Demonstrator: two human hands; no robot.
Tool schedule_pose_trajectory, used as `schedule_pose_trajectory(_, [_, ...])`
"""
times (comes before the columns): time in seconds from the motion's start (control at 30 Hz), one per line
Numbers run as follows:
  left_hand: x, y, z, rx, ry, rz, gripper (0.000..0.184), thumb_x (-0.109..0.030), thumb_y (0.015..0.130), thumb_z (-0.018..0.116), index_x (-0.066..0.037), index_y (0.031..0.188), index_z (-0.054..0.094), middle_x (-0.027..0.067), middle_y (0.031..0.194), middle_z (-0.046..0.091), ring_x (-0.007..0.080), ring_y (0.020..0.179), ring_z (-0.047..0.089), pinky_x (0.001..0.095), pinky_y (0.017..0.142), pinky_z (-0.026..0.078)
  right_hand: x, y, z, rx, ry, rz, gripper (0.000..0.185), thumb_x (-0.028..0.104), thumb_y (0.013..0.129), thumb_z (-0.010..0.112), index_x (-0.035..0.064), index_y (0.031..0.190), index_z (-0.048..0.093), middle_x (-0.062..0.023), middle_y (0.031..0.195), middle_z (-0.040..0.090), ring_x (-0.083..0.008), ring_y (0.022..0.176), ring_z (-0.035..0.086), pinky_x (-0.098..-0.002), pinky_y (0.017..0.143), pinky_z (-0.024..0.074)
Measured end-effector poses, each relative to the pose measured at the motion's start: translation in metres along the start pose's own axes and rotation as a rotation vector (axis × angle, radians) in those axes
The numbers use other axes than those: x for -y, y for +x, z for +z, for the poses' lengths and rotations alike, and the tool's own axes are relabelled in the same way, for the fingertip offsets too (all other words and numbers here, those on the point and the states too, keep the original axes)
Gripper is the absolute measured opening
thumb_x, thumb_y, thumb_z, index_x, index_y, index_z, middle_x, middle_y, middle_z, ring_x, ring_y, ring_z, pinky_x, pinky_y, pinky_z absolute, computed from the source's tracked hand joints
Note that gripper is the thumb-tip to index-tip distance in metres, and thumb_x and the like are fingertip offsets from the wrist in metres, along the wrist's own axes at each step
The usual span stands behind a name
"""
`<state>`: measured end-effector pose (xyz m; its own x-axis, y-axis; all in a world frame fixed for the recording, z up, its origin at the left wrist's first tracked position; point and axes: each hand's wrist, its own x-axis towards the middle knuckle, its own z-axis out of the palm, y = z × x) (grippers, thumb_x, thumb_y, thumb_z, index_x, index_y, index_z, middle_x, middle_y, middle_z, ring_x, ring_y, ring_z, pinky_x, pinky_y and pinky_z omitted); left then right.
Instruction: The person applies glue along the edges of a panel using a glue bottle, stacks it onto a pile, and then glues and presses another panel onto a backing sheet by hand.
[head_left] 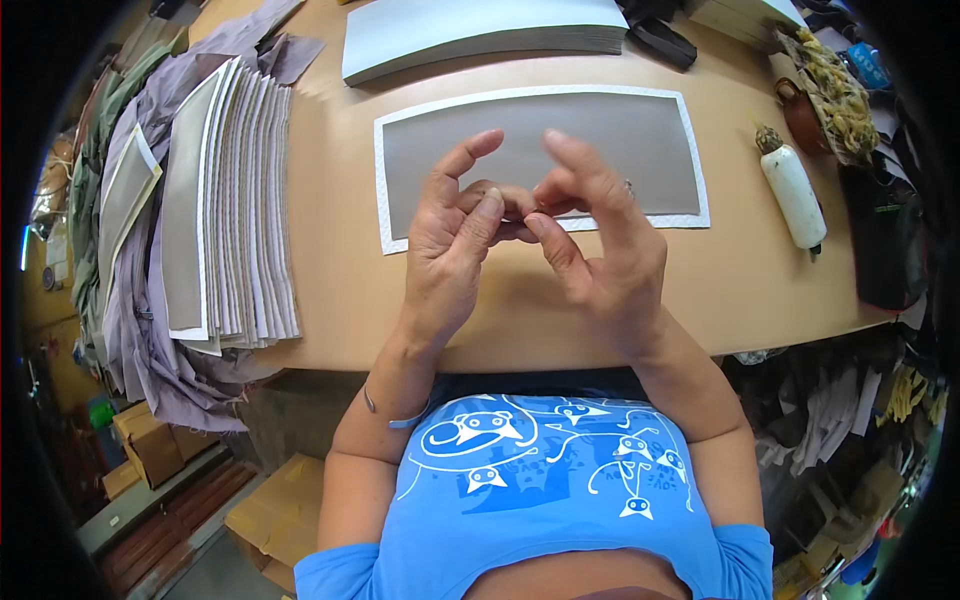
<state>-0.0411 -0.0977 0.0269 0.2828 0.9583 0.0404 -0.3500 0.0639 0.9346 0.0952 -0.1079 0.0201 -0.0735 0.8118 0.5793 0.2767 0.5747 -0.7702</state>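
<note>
My left hand and my right hand meet in mid-air over the near edge of a grey rectangular panel with a white border. On each hand the thumb presses against bent fingers, and the fingertips of the two hands touch. One finger of each hand points up and away. Whatever lies between the fingertips, if anything, is too small to make out. The panel lies flat on the tan table, partly hidden behind my hands.
At the left stands a fanned stack of similar bordered panels, beside draped mauve cloth. A thick stack of pale sheets lies at the back. A white bottle and a brown pot are at the right.
</note>
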Motion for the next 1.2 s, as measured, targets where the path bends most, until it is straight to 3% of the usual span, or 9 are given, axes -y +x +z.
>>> schedule_pose_trajectory(0.1, [-0.001, -0.001, 0.002, -0.005, 0.028, 0.006, 0.037, -0.007, 0.090, 0.038, -0.003, 0.125, 0.028, 0.0125, 0.087, 0.058, 0.0159, 0.081, 0.058, 0.0283, 0.074, 0.049, -0.008, 0.002, 0.003, -0.038, -0.154, -0.221, 0.048, -0.007, 0.069, 0.058, 0.0004, 0.114, 0.047, -0.0111, 0.080, 0.055, -0.0230, 0.066, 0.053, -0.0314, 0.059, 0.0456])
schedule_pose_trajectory(0.4, [0.005, -0.003, 0.009, -0.012, 0.368, 0.128, 0.039, -0.004, 0.088, 0.040, -0.001, 0.125, 0.027, 0.0142, 0.083, 0.060, 0.0182, 0.080, 0.060, 0.0285, 0.073, 0.050, -0.003, 0.002, -0.010, -0.036, 0.012, 0.236, 0.030, -0.005, 0.075, 0.053, 0.0003, 0.103, 0.045, -0.0120, 0.073, 0.054, -0.0274, 0.063, 0.056, -0.0338, 0.056, 0.0447])
schedule_pose_trajectory(0.7, [-0.004, 0.002, -0.003, -0.131, -0.163, 0.042, 0.036, -0.006, 0.088, 0.037, 0.000, 0.122, 0.028, 0.0224, 0.095, 0.056, 0.0251, 0.085, 0.059, 0.0311, 0.075, 0.050, -0.007, 0.004, -0.010, -0.092, -0.166, 0.099, 0.036, -0.006, 0.074, 0.054, 0.0009, 0.107, 0.042, -0.0104, 0.071, 0.049, -0.0247, 0.062, 0.051, -0.0309, 0.058, 0.0428])
schedule_pose_trajectory(0.8, [-0.001, 0.003, -0.015, -0.181, -0.236, 0.084, 0.033, -0.006, 0.087, 0.041, 0.000, 0.119, 0.034, 0.0194, 0.100, 0.054, 0.0210, 0.087, 0.057, 0.0287, 0.076, 0.049, -0.008, 0.003, -0.010, -0.094, -0.177, 0.139, 0.035, -0.005, 0.076, 0.053, 0.0003, 0.109, 0.042, -0.0086, 0.074, 0.052, -0.0204, 0.066, 0.053, -0.0292, 0.061, 0.0438])
schedule_pose_trajectory(0.9, [0.000, 0.004, -0.008, -0.175, -0.095, 0.116, 0.029, -0.004, 0.085, 0.047, -0.001, 0.113, 0.042, 0.0135, 0.100, 0.053, 0.0167, 0.088, 0.054, 0.0263, 0.077, 0.048, -0.002, 0.008, -0.021, -0.010, 0.273, 0.473, 0.030, 0.001, 0.082, 0.049, -0.0019, 0.110, 0.042, -0.0091, 0.084, 0.057, -0.0166, 0.074, 0.056, -0.0271, 0.067, 0.0457])
schedule_pose_trajectory(1.0, [0.001, 0.003, 0.001, -0.105, 0.145, 0.176, 0.030, 0.001, 0.078, 0.055, -0.001, 0.108, 0.048, 0.0092, 0.101, 0.050, 0.0138, 0.088, 0.053, 0.0252, 0.077, 0.048, -0.006, 0.010, -0.021, -0.004, 0.838, 0.618, 0.030, 0.012, 0.087, 0.044, -0.0036, 0.112, 0.040, -0.0132, 0.094, 0.058, -0.0160, 0.084, 0.057, -0.0271, 0.075, 0.0465])
schedule_pose_trajectory(1.2, [0.001, 0.007, 0.006, -0.090, 0.350, 0.284, 0.029, 0.005, 0.073, 0.061, 0.000, 0.100, 0.052, 0.0074, 0.102, 0.047, 0.0125, 0.085, 0.054, 0.0239, 0.072, 0.049, 0.001, 0.012, -0.020, -0.048, 1.240, 0.838, 0.043, 0.033, 0.090, 0.036, -0.0021, 0.115, 0.036, -0.0188, 0.100, 0.056, -0.0246, 0.095, 0.054, -0.0365, 0.087, 0.0411])
